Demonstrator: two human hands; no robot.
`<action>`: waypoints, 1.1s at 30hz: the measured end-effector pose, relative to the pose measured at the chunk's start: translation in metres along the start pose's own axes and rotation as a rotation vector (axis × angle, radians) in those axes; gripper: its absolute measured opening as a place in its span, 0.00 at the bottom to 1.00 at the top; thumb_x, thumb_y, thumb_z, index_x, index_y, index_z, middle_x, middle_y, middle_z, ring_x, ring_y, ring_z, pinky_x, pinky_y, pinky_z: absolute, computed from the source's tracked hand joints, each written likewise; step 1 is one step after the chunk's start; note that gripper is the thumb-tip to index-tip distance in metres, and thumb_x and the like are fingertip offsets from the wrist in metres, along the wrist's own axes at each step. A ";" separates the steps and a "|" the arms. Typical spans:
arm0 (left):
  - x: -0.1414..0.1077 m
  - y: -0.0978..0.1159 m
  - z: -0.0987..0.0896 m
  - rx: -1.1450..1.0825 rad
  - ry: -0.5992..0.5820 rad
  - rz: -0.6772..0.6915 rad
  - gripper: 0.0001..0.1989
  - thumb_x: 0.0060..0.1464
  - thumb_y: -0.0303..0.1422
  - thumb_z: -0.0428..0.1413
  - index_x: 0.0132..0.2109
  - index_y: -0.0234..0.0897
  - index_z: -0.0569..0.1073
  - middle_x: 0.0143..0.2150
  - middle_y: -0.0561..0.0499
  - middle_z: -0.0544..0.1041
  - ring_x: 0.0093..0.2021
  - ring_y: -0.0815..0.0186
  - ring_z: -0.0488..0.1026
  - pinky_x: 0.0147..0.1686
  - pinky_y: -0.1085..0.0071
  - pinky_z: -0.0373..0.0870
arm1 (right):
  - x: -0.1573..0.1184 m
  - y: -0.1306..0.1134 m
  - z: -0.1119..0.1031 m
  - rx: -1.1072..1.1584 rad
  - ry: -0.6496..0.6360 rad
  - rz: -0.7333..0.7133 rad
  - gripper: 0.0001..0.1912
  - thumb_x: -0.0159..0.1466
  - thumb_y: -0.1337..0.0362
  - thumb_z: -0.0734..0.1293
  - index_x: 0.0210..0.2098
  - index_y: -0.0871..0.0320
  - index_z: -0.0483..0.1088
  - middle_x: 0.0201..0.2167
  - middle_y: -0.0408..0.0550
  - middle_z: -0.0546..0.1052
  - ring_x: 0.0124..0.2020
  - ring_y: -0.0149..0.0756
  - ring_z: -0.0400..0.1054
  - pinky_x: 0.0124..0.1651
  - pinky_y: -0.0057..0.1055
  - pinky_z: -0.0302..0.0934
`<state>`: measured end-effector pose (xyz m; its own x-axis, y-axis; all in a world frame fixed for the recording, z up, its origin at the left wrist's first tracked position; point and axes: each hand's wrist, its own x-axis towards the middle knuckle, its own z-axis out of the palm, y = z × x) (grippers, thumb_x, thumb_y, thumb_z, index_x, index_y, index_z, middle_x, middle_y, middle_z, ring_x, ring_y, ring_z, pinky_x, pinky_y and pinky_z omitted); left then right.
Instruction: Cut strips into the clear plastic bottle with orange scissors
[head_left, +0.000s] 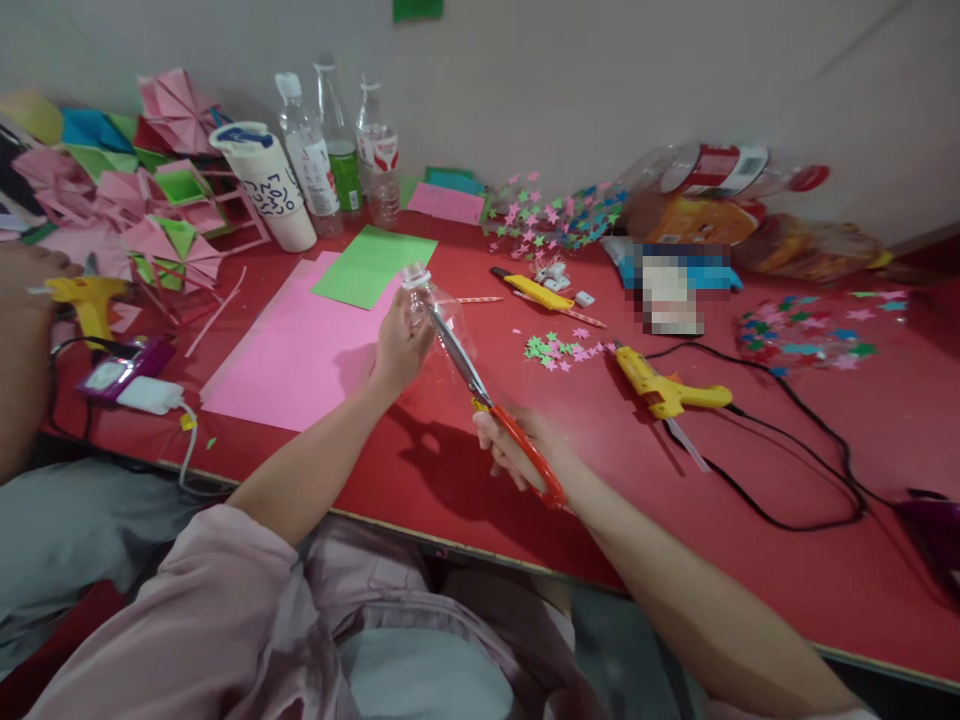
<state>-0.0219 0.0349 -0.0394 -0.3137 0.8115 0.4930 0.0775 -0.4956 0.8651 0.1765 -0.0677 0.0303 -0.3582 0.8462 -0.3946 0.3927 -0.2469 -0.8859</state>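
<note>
You work at a red tabletop (787,570) spanning the frame, flat pink paper sheets (300,340) lying left of centre. At mid-frame, long-bladed metal scissors with red handles (486,392) sit in your right hand (516,452), fingers wrapped around the grips; your left hand (403,345) clasps a clear plastic bottle (416,279) near its neck, beside the blades.

Scissors (489,400): red hndls. (521,450), silver blades (459,352). Plastic bottle (416,282) at blades: clear. Tabletop (750,590): red. Lg. paper sheets (292,345): pink; smaller sheet (375,268) atop: lt. green. Utility knife (541,292): yel. w/ blk. end. Glue gun (671,392), R side: yel.; glue stick (688,446): translucent wht. Loose stars (553,350): pink & green mix. Tumbler (266,190): off-wht. body, dk. squiggle pattern, blue detail on lid. Sleeve (187,590): dusty pink.
</note>
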 end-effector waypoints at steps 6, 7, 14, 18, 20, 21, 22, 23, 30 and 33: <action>-0.001 0.005 0.000 -0.004 0.011 -0.009 0.13 0.53 0.32 0.63 0.46 0.42 0.74 0.37 0.52 0.75 0.40 0.63 0.76 0.39 0.66 0.76 | 0.007 0.006 -0.001 -0.020 -0.020 0.030 0.32 0.55 0.31 0.67 0.21 0.52 0.59 0.07 0.30 0.55 0.07 0.25 0.53 0.18 0.28 0.61; -0.001 0.005 -0.001 -0.001 0.012 -0.002 0.13 0.53 0.33 0.63 0.46 0.42 0.74 0.37 0.52 0.74 0.39 0.64 0.76 0.39 0.66 0.76 | 0.009 0.007 -0.002 -0.023 -0.031 0.018 0.32 0.55 0.31 0.66 0.21 0.53 0.60 0.07 0.30 0.56 0.07 0.25 0.53 0.20 0.28 0.63; -0.002 -0.003 -0.004 0.122 -0.012 0.136 0.14 0.55 0.36 0.62 0.48 0.43 0.72 0.35 0.53 0.74 0.34 0.66 0.74 0.36 0.66 0.74 | 0.008 0.005 -0.006 -0.032 -0.041 -0.021 0.31 0.56 0.32 0.66 0.22 0.54 0.64 0.07 0.30 0.57 0.08 0.24 0.53 0.30 0.32 0.70; -0.003 -0.009 -0.004 0.148 -0.031 0.193 0.16 0.58 0.35 0.60 0.53 0.44 0.69 0.38 0.53 0.75 0.35 0.65 0.75 0.39 0.65 0.74 | 0.001 -0.001 -0.006 -0.018 -0.016 -0.022 0.29 0.57 0.34 0.67 0.23 0.54 0.65 0.08 0.30 0.57 0.09 0.24 0.53 0.29 0.30 0.69; -0.003 -0.009 -0.004 0.150 -0.046 0.193 0.17 0.58 0.33 0.59 0.53 0.45 0.68 0.38 0.53 0.75 0.36 0.65 0.75 0.40 0.64 0.75 | 0.000 -0.001 -0.006 -0.002 -0.004 -0.019 0.28 0.58 0.35 0.67 0.23 0.54 0.64 0.08 0.30 0.57 0.09 0.23 0.52 0.29 0.29 0.69; -0.003 -0.009 -0.003 0.148 -0.055 0.189 0.17 0.57 0.31 0.59 0.53 0.45 0.68 0.38 0.53 0.75 0.36 0.65 0.75 0.40 0.64 0.75 | 0.001 -0.001 -0.005 0.006 -0.004 -0.021 0.28 0.59 0.36 0.67 0.23 0.54 0.64 0.08 0.29 0.57 0.08 0.22 0.52 0.29 0.29 0.69; -0.003 -0.009 -0.003 0.143 -0.064 0.184 0.17 0.57 0.30 0.59 0.53 0.45 0.69 0.38 0.52 0.75 0.36 0.65 0.75 0.41 0.63 0.75 | 0.001 0.000 -0.005 0.011 -0.010 -0.025 0.28 0.59 0.36 0.66 0.23 0.54 0.63 0.08 0.29 0.57 0.08 0.22 0.52 0.28 0.28 0.69; -0.003 -0.008 -0.003 0.133 -0.070 0.180 0.18 0.56 0.29 0.59 0.53 0.46 0.69 0.39 0.52 0.75 0.36 0.64 0.75 0.41 0.63 0.75 | 0.002 0.002 -0.005 0.012 -0.018 -0.028 0.28 0.59 0.36 0.66 0.23 0.54 0.63 0.08 0.29 0.56 0.08 0.22 0.52 0.27 0.28 0.69; -0.002 -0.006 -0.004 0.099 -0.071 0.183 0.15 0.56 0.31 0.59 0.51 0.46 0.70 0.40 0.52 0.76 0.38 0.64 0.75 0.42 0.62 0.74 | 0.009 0.010 -0.003 -0.061 -0.002 0.053 0.30 0.57 0.32 0.66 0.22 0.53 0.62 0.06 0.30 0.55 0.05 0.25 0.51 0.14 0.27 0.59; -0.002 -0.004 -0.005 0.116 -0.059 0.193 0.14 0.56 0.31 0.58 0.49 0.46 0.71 0.39 0.52 0.77 0.36 0.66 0.75 0.40 0.64 0.73 | 0.009 0.008 -0.003 -0.080 0.000 0.072 0.30 0.57 0.33 0.67 0.22 0.53 0.62 0.06 0.30 0.55 0.05 0.25 0.51 0.13 0.26 0.57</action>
<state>-0.0265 0.0337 -0.0446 -0.2267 0.7237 0.6519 0.2399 -0.6072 0.7575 0.1788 -0.0609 0.0202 -0.3267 0.8274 -0.4567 0.4843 -0.2685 -0.8327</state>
